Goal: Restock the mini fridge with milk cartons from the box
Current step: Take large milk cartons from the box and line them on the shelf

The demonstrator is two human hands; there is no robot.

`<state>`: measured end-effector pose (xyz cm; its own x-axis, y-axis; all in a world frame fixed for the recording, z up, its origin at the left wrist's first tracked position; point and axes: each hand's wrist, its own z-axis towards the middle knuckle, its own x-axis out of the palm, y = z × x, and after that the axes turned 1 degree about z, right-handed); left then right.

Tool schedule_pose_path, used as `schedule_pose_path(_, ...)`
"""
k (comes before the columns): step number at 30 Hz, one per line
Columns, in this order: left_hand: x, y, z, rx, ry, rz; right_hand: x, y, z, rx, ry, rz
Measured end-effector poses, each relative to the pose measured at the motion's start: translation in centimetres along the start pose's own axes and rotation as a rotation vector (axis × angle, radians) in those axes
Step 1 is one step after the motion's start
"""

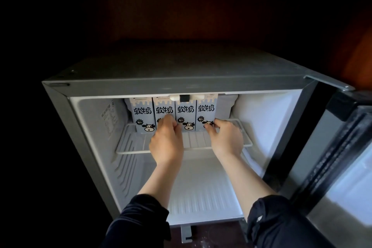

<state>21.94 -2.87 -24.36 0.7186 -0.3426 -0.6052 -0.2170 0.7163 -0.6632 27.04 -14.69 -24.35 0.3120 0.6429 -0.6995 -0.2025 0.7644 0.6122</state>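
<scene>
Several pale blue milk cartons with cow pictures stand upright in a row at the back of the white wire shelf (131, 152) inside the open mini fridge (141, 83). My left hand (167, 139) grips the lower part of the second carton from the left (164, 109), thumb on its right edge. My right hand (227, 137) holds the rightmost carton (206, 108) low down, thumb on its front and fingers round its right side. Another carton stands at the far left (141, 110) and one between my hands (185, 109). The box is out of view.
The fridge door (332, 147) hangs open at the right. Below the shelf lies the white ribbed fridge floor (201, 193). A white compartment wall (226, 106) sits right of the cartons. The surroundings are dark.
</scene>
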Motion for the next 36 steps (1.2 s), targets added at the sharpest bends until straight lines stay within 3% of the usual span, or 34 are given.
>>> schedule_pose_path(4, -0.3, 0.1, -0.2, 0.018, 0.085, -0.010, -0.7, -0.1, -0.3, 0.012, 0.049, 0.093)
schedule_pose_path(7, -1.5, 0.6, -1.0, 0.138, 0.199, 0.013, -1.8, 0.3, -1.3, 0.013, 0.092, 0.157)
schedule_pose_path(15, -9.5, 0.1, -2.3, 0.384, 0.561, 0.192, -7.2, 4.0, -5.8, -0.139, 0.389, -0.165)
schedule_pose_path(22, -19.8, 0.8, -5.4, 0.436, 0.743, 0.491, -11.5, 10.3, -11.3, -0.350, 0.552, -0.211)
schedule_pose_path(36, -41.6, 12.4, -15.8, 0.188, 0.816, 0.741, -12.0, 23.2, -33.2, -0.782, 0.904, -0.197)
